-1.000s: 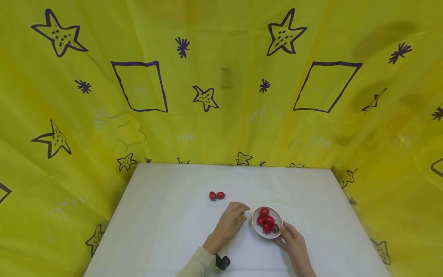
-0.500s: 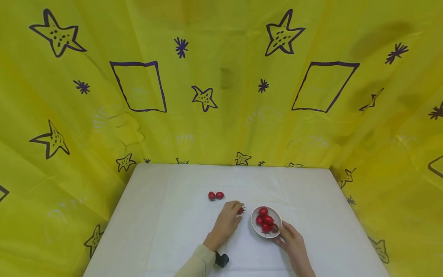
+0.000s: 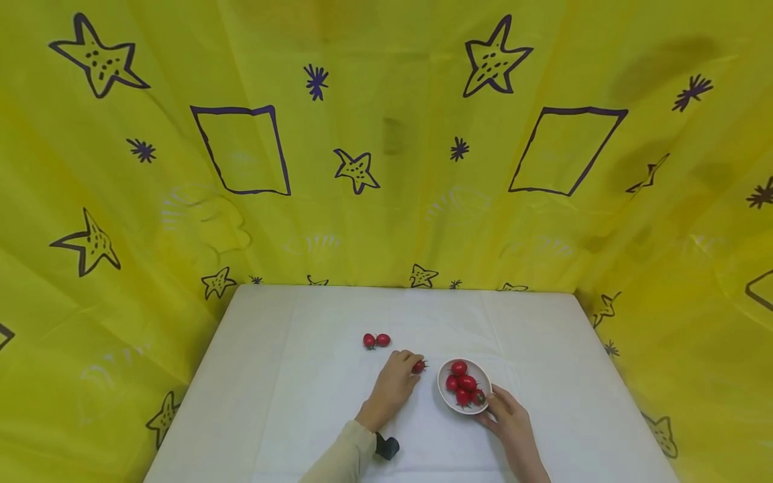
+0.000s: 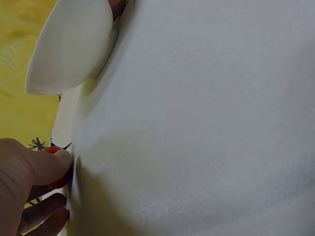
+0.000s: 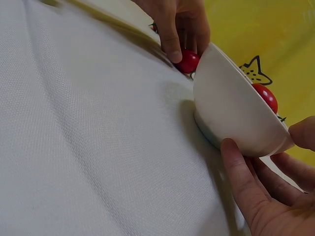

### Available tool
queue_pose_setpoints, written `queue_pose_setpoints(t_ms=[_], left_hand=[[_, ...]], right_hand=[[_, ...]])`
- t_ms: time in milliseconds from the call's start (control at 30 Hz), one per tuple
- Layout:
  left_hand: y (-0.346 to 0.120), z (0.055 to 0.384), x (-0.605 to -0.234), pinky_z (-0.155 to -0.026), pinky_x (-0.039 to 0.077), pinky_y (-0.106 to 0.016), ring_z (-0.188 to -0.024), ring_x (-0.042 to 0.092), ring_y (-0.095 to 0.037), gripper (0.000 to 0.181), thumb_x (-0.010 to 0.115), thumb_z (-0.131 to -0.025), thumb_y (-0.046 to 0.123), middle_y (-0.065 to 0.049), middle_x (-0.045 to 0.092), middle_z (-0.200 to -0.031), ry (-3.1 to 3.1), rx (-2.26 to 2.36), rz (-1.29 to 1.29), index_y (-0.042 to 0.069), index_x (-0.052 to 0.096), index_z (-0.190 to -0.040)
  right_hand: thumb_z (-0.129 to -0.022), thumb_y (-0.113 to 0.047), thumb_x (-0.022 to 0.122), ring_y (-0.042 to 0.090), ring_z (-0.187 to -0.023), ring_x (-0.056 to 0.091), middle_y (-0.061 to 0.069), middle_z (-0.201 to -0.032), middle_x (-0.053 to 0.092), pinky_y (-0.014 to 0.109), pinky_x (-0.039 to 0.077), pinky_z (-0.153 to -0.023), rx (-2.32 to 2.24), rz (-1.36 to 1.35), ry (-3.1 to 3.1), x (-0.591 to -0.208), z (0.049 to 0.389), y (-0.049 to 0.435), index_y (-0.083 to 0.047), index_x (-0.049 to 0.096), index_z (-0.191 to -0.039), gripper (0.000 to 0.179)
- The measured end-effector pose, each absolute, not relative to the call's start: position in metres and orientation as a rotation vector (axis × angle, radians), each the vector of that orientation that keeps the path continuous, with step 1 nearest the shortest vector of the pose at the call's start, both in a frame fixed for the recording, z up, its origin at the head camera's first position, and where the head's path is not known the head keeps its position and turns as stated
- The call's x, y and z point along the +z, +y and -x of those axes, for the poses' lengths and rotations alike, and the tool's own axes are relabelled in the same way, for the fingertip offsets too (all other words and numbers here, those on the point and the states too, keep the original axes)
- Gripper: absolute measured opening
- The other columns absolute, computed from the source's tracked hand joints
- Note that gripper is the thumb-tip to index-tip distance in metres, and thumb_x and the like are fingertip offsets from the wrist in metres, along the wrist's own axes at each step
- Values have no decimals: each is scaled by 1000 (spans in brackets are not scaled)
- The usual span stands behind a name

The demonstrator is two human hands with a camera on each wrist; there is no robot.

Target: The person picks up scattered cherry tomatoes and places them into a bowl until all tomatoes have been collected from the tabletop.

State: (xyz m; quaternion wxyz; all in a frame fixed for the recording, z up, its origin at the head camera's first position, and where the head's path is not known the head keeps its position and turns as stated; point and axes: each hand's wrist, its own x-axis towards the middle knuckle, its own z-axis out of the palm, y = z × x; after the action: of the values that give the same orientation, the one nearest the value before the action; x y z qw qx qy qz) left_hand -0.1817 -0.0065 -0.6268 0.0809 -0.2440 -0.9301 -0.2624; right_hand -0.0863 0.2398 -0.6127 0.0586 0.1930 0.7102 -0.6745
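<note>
Red, glossy little cherry tomato (image 3: pixel 419 367) is the thing in play here, pinched between the thumb and fingers of the left hand (image 3: pixel 394 381). It sits at the far-right end of that hand, tucked under the fingertips, with its green stem end poking out to the right. It's down at the tablecloth, though I can't tell if it's actually touching.

Just right of it, with a gap between, is a small round white bowl (image 5: pixel 231 103) with a smooth outer wall. At least five red cherry tomatoes (image 3: pixel 468 384) are bunched inside, some with green stems showing. The right hand (image 3: pixel 512 419) grips the bowl from its near-right side, one digit at the rim and another against the lower wall. Can't say for sure whether the base is resting on the cloth.

Farther off and to the left, a pair of loose red tomatoes (image 3: pixel 377 341) lie side by side on the white cloth-covered table (image 3: pixel 272 382). Behind it all hangs a yellow curtain (image 3: pixel 398 67) printed with dark starfish and squarish outlines.
</note>
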Motion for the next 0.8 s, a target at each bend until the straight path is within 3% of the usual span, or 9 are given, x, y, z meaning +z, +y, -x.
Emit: queue_pose_setpoints(t_ms=[233,800], left_hand=[[-8,181,-626,-94,57,-26,-102,61,-16,29,80,-91,12,-1,72,-111,-2752,-786,734,12,74,-120],[-11,175,-611,-96,57,-29,-106,65,-14,32,74,-94,7,0,71,-116,-2773,-1121,761,14,72,-125]], right_hand=[[-112,-23,47,34,-138,55,37,-157,40,32,61,-97,-2045,-598,2143,-612,86,239,7,34,-157,55],[-112,-22,45,47,-147,44,37,-159,36,32,60,-98,-2035,-591,2141,-610,87,239,7,32,-157,55]])
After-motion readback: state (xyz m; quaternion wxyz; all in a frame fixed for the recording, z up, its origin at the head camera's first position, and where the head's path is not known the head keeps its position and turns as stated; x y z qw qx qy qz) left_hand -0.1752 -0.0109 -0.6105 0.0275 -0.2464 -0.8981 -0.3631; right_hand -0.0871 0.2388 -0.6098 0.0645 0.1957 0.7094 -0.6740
